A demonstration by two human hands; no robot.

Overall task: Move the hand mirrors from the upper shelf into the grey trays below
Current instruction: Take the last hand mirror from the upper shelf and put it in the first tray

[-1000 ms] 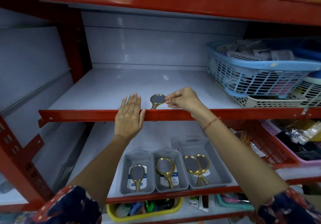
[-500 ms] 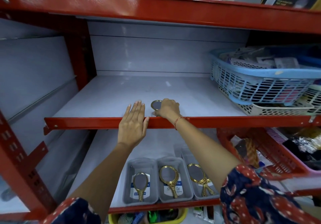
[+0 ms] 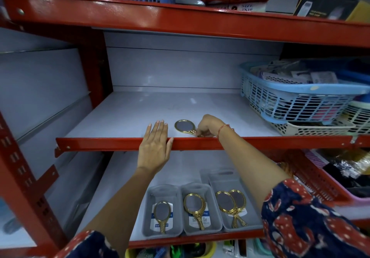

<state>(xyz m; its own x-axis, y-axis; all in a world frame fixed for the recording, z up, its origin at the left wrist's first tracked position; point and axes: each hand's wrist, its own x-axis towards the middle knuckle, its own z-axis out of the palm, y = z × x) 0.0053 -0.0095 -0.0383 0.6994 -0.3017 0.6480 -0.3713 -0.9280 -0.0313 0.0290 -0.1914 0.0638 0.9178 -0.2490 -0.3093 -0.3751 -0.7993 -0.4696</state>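
With the left hand (image 3: 155, 150) laid open on the red shelf lip (image 3: 112, 143) and the right hand (image 3: 207, 126) apparently pinching the handle of the small gold-framed oval hand mirror (image 3: 184, 126) at mid-frame, the mirror could be dropped past the grey plastic trays (image 3: 202, 209) if that thin grip slips.

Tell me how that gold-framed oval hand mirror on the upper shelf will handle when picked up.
The gold-framed oval hand mirror looks rigid, probably light. It lies flat, so it should slide, not roll. Its glass face is likely fragile; the right hand pinches its thin handle.
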